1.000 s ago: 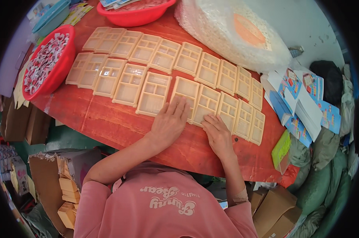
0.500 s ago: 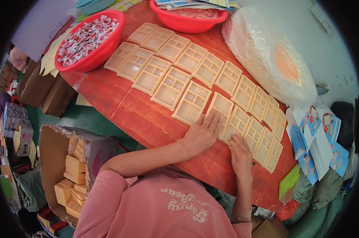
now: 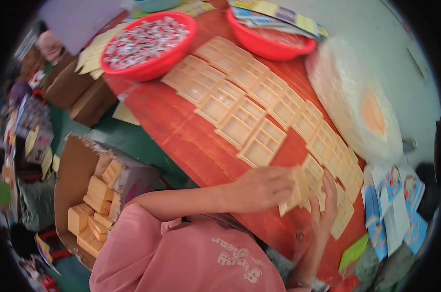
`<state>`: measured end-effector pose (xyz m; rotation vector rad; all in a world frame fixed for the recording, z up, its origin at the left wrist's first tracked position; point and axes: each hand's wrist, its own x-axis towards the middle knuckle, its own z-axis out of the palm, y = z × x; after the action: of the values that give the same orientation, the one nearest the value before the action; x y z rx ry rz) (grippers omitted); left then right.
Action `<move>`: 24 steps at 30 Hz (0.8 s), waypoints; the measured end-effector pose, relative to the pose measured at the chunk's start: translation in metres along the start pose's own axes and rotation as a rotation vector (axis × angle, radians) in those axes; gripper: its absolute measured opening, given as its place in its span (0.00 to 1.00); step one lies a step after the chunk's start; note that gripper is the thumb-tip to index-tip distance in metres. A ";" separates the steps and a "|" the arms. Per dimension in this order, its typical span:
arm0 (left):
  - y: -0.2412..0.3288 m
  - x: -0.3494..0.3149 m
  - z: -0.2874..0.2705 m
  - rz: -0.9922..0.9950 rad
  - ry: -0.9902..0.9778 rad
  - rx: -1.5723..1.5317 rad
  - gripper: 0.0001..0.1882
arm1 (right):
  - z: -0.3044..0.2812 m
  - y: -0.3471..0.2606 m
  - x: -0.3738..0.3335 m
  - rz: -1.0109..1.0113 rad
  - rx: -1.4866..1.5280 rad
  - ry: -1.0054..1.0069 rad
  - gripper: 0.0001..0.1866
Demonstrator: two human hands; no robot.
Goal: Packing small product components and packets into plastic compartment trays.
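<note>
Near-row tray (image 3: 299,187) tilted up, pinched in left hand (image 3: 265,189); right hand (image 3: 322,208) grip can't be told; other trays (image 3: 263,145) laid out, unfilled.

The blurred left hand (image 3: 263,188) partly hides a tray (image 3: 299,186); a blue basin (image 3: 157,4) is cropped.

L hand (image 3: 265,189) w/ beige tray (image 3: 299,186), R hand (image 3: 322,210) just beside, red tbl (image 3: 181,151) under.

- My head camera, a wide fisheye, looks down past my pink shirt (image 3: 196,258).
- It faces the red table (image 3: 168,134).
- My left hand (image 3: 264,187) and right hand (image 3: 323,211) are near.
</note>
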<state>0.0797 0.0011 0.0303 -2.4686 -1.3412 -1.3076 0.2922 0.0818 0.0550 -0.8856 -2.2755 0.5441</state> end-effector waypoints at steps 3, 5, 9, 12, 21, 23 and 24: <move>-0.007 0.004 -0.009 0.092 -0.006 -0.230 0.10 | -0.005 -0.016 0.016 0.116 0.321 -0.337 0.21; -0.013 0.002 -0.007 0.078 0.068 -0.605 0.10 | 0.001 0.000 0.013 0.181 0.404 -0.599 0.18; -0.021 0.002 -0.012 0.062 0.145 -0.701 0.09 | 0.023 -0.004 -0.002 0.382 0.781 -0.604 0.15; -0.024 -0.005 -0.010 -0.036 0.194 -0.661 0.08 | 0.034 -0.012 -0.009 0.565 1.005 -0.505 0.14; -0.050 -0.039 -0.024 -0.487 0.173 -0.172 0.14 | 0.051 -0.007 0.005 0.825 0.606 0.149 0.29; -0.052 -0.046 -0.034 -0.491 0.124 -0.102 0.14 | 0.051 0.006 0.008 0.783 0.556 0.051 0.33; -0.053 -0.048 -0.034 -0.497 0.111 -0.102 0.14 | 0.053 0.010 0.010 0.761 0.545 0.054 0.33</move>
<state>0.0073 -0.0116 0.0019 -2.1534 -1.9855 -1.6072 0.2546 0.0879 0.0152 -1.4204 -1.5403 1.3632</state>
